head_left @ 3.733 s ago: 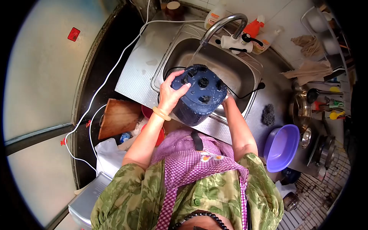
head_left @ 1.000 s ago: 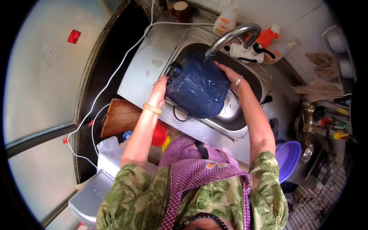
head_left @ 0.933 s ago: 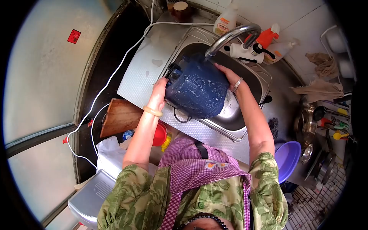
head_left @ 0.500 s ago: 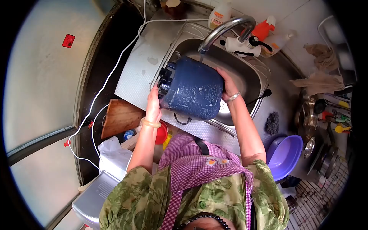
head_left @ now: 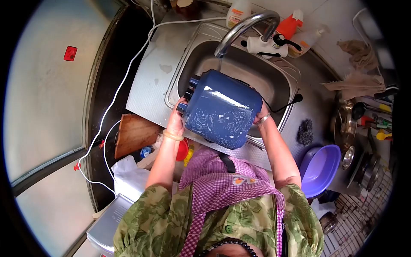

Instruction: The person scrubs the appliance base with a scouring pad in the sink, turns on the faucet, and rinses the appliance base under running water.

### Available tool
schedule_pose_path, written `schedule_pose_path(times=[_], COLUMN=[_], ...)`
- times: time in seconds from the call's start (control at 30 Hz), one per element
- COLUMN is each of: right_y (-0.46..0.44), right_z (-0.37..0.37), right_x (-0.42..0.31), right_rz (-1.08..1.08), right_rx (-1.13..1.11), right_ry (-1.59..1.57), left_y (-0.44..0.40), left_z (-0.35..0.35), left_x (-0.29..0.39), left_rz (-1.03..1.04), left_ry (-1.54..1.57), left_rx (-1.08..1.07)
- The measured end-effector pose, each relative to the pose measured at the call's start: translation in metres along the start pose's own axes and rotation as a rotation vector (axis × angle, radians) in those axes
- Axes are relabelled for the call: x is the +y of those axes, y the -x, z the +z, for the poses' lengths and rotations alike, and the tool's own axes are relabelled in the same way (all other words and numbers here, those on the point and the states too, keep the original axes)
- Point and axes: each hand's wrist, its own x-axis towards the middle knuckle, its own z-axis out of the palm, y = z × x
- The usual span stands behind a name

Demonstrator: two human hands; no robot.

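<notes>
Both hands hold a dark blue rounded appliance [head_left: 222, 109] on its side over the near part of the steel sink [head_left: 205, 51]. White suds streak its wet side. My left hand [head_left: 176, 118] is at its left end, beside several black feet, its fingers partly hidden. At the right end my right hand [head_left: 261, 113] grips it, with most fingers behind the body. The curved faucet [head_left: 252, 21] runs a thin stream of water just behind the appliance. A black cord with a plug [head_left: 297, 98] lies across the sink's right rim.
A purple basin [head_left: 319, 171] and a dark scouring pad [head_left: 305, 132] are to the right. Bottles [head_left: 238, 15] stand behind the sink. A white cable [head_left: 124, 81] crosses the left counter. A wooden board [head_left: 135, 135] and a red container [head_left: 182, 150] are below the counter.
The appliance has come out from under the faucet toward my body, and its side has turned upward. Earlier its footed base faced up. Both hands have moved with it, still holding it.
</notes>
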Motion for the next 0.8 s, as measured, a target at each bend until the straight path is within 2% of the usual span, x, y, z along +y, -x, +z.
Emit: schedule_pose_path(times=[0.1,0.17,0.3,0.33,0.43,0.47,0.57,0.6,0.73,0.8], right_y=[0.019,0.004,-0.007,-0.008,-0.004,-0.007,-0.014,-0.008,0.015,0.019], right_z=[0.046,0.03,0.028,0.034,0.048,0.04,0.019,0.023,0.064,0.07], right_x=[-0.009,-0.005,-0.002,-0.002,-0.002,0.002,0.008,0.009,0.004,-0.006], right_rz=[0.124,0.11,-0.008,-0.054,-0.106,-0.11,-0.147,-0.173,-0.272,-0.15], right_rx=[0.043,0.058,0.104,0.111,0.14,0.141,0.136,0.129,0.205,0.108], right_ry=[-0.048,-0.073,-0.089,-0.087,-0.086,-0.083,-0.061,-0.055,-0.003,-0.036], left_y=[0.002,0.014,0.015,0.013,0.009,0.009,-0.014,-0.021,-0.04,-0.043], left_z=[0.006,0.034,0.056,0.056,0.044,0.045,0.021,0.023,0.02,0.021], left_x=[0.006,0.021,0.032,0.03,0.031,0.029,0.03,0.031,0.025,0.026], left_rz=[0.068,0.103,0.114,-0.024,-0.237,-0.188,-0.293,-0.297,-0.237,-0.228], left_ry=[0.026,0.02,-0.013,0.021,0.145,0.107,0.149,0.1,-0.013,-0.015], left_rx=[-0.209,-0.271,-0.208,0.022,0.078,0.104,-0.033,0.025,0.031,0.014])
